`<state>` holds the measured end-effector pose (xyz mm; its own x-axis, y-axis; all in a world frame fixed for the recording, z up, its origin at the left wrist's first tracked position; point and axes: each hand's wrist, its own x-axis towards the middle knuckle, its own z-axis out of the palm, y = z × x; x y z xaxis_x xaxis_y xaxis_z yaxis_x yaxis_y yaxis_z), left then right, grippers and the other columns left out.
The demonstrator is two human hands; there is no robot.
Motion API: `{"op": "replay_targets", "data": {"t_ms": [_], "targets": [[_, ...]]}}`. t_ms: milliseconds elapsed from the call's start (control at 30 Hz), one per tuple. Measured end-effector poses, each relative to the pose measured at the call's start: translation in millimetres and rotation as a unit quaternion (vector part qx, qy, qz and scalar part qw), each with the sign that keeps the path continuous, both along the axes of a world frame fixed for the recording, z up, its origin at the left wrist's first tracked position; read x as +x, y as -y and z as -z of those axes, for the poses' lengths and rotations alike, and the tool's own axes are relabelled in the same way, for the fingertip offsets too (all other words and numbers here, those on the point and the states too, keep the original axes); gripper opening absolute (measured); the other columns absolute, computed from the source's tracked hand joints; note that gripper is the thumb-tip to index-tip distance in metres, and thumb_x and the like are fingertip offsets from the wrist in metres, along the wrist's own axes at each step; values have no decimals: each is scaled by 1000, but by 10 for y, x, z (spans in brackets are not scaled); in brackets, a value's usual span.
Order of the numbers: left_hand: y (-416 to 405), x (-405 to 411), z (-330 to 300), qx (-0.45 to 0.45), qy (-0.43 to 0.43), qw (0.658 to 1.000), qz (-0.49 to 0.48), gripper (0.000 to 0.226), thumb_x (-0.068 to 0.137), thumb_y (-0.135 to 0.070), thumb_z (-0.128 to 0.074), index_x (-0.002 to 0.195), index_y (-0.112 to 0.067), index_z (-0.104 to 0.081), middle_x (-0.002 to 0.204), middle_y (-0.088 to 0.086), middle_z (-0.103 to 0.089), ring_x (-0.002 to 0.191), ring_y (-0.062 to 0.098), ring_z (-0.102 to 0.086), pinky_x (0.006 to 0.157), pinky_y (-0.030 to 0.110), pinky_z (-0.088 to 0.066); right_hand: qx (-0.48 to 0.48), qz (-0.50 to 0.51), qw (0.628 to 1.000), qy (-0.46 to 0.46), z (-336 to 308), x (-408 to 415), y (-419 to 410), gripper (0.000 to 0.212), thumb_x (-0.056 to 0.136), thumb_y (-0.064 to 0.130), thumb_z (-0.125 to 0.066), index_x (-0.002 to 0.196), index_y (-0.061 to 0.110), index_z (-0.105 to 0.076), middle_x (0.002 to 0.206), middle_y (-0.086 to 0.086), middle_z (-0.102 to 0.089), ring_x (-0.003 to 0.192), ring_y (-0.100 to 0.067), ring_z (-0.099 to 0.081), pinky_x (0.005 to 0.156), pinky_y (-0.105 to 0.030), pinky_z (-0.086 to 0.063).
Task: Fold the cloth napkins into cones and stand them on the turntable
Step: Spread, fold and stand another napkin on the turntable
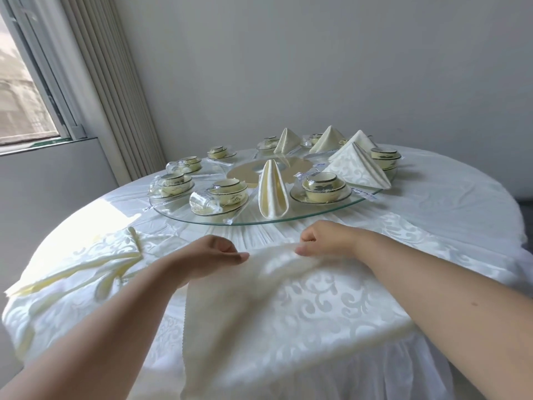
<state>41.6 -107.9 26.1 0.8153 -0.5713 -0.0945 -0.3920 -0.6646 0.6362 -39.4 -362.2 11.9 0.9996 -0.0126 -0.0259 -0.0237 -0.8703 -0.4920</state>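
Napkin (288, 298) is the business right now: I've got a fresh one draped over the near edge of the counter (432, 226), its far edge bunched up between my two hands. Left hand (210, 255) has its fingers curled with the thumb pressing out along the cloth's top edge; right hand (323, 241) pinches that same edge just across from it, fingers tucked under. Both are gripping cloth, neither is loose.

I read this as the very start of a fold: the napkin isn't flat yet, and it hangs well down over the counter's skirt. My next move, I'd say, calls for pulling that far edge taut and square, getting the whole cloth up onto the counter, then making a clean first crease before rolling any cone.

The napkin itself is cream damask with a scroll pattern, soft and rumpled near my fingers, with a zigzag-cut left edge.

Beyond it, the turntable (288, 222) already carries five folded napkins among wrapped bowl sets; the nearest cone (272, 192) stands at the front rim. More unfolded napkins lie in a pile (86, 264) to my left.
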Motion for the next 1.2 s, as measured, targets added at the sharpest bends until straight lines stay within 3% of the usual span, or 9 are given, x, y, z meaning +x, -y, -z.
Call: {"op": "replay_targets", "data": {"t_ms": [167,267,400,633,733,933,1000,1100,1200], "targets": [[-163,185,221,-142,-52,980,-128,37,99,-32,-49,78,-3,-62,73,10,-62,60,20,-55,54,28,-41,-245,156,953,-82,-94,-66,467,31,93,39,-54,73,16,-52,68,2,-45,78,-22,-50,61,-25,-35],[-170,343,332,28,160,977,-137,27,96,-35,-51,100,-11,-62,92,4,-65,87,23,-57,69,33,-44,-278,188,935,-117,-132,-121,709,32,94,41,-52,77,14,-54,87,-4,-57,85,-25,-54,69,-24,-38],[-101,439,420,145,177,964,-137,39,92,-49,-49,123,-26,-53,117,0,-60,123,26,-39,95,39,-39,-143,164,976,-9,-36,-133,756,32,94,39,-54,71,17,-51,80,-4,-57,75,-20,-52,60,-28,-33],[-264,449,218,110,177,965,-160,30,92,-40,-56,70,-20,-53,69,0,-60,76,23,-58,70,31,-35,-92,123,986,62,75,-124,550,31,96,38,-52,74,16,-49,70,0,-51,69,-18,-47,55,-28,-28],[-602,443,7,113,181,953,-214,26,88,-32,-64,72,-12,-59,72,8,-61,72,25,-55,58,28,-32,-117,107,986,43,40,-90,412,27,97,37,-49,80,16,-54,68,3,-50,74,-20,-49,56,-26,-30],[-1429,263,-176,433,155,862,-213,44,94,-43,-50,110,-5,-65,110,8,-65,96,19,-60,75,21,-42,-161,45,985,-46,-60,-37,102,30,96,38,-49,79,16,-58,71,1,-54,70,-18,-50,58,-27,-33],[-1468,145,-219,387,211,868,-229,40,92,-45,-53,99,-9,-67,100,9,-67,94,25,-62,74,26,-47,-123,41,990,-46,-91,-52,47,33,95,40,-51,71,18,-53,65,2,-51,62,-15,-45,56,-27,-30],[-1100,-5,-103,170,193,945,-201,36,91,-43,-56,78,-10,-61,76,9,-64,72,25,-59,62,27,-41,-17,52,998,-27,-119,-96,-3,43,93,41,-56,59,19,-43,52,6,-41,49,-11,-36,52,-27,-25],[-536,-82,168,102,94,980,-143,36,89,-49,-58,104,-16,-60,103,7,-66,93,25,-62,75,28,-44,83,53,995,-6,-90,-136,4,33,92,37,-58,66,19,-49,55,6,-38,52,-10,-33,53,-26,-24]]}}
